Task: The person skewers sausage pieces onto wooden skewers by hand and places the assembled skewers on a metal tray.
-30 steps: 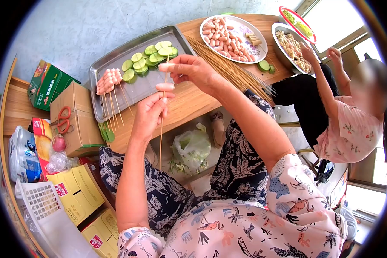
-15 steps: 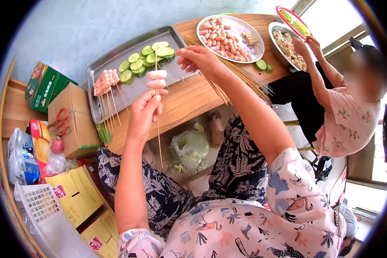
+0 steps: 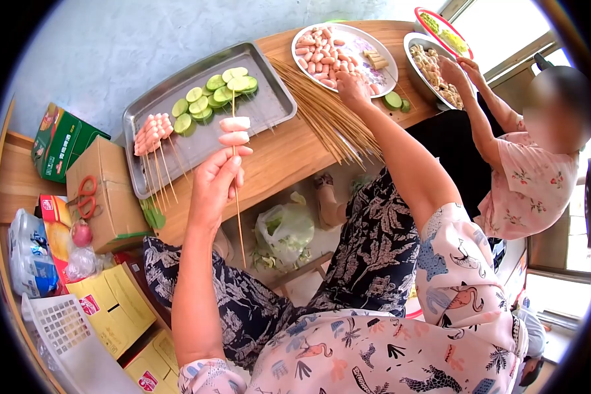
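My left hand [image 3: 218, 180] is closed around a wooden skewer [image 3: 240, 226], which it holds nearly upright above the table edge. Two short pink sausages [image 3: 234, 138] are threaded crosswise on it, with the bare tip above them. At the near rim of a white plate [image 3: 393, 62], my right hand [image 3: 354, 90] reaches to the piled small sausages [image 3: 322, 56]; its fingers look apart and bent downward, their tips partly hidden. A metal tray [image 3: 138, 177] holds finished sausage skewers [image 3: 152, 134] and skewered green slices [image 3: 207, 102].
A bundle of bare skewers [image 3: 325, 121] lies between tray and plate. Another person [image 3: 532, 171] works over a metal bowl [image 3: 417, 65] at the right. A cardboard box [image 3: 108, 190] with red scissors [image 3: 87, 197] stands left. A plastic bag of greens [image 3: 284, 230] sits below the table.
My right hand has moved away from the skewer's tip, rightward to the plate of sausages. My left hand still holds the skewer with two sausages. The view has shifted slightly.
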Demonstrator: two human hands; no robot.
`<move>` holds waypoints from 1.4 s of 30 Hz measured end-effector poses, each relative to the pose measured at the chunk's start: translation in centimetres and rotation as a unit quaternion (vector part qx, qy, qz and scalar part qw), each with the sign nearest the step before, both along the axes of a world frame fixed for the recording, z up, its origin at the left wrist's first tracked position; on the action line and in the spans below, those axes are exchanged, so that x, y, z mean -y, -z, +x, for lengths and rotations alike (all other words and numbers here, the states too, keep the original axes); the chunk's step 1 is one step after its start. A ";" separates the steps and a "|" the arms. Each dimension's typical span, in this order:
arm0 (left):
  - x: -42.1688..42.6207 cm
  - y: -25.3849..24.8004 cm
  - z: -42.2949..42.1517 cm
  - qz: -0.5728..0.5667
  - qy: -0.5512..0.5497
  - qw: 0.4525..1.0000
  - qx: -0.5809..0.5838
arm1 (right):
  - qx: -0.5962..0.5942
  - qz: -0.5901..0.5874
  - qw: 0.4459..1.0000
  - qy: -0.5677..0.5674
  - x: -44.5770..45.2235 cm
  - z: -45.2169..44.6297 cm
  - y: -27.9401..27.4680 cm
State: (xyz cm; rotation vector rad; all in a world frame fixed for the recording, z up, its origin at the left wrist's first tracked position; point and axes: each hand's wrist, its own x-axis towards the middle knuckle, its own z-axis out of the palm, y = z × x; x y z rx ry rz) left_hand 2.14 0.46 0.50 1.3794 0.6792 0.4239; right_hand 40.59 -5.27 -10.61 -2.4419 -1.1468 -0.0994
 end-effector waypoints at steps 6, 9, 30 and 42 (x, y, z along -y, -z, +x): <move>0.2 0.5 0.4 0.004 0.007 0.999 -0.031 | 0.004 -0.063 0.998 0.002 -1.2 -1.3 -0.1; 0.2 0.5 0.6 0.004 0.008 0.999 -0.040 | 0.012 -0.114 0.993 0.002 -1.4 -2.0 -1.0; 0.1 0.5 1.0 -0.003 0.006 0.999 -0.037 | -0.563 0.273 0.780 0.017 -4.0 1.9 -0.7; 1.0 0.3 0.2 0.001 0.037 0.999 0.014 | -0.788 0.415 0.447 -0.086 -1.3 -12.8 -9.1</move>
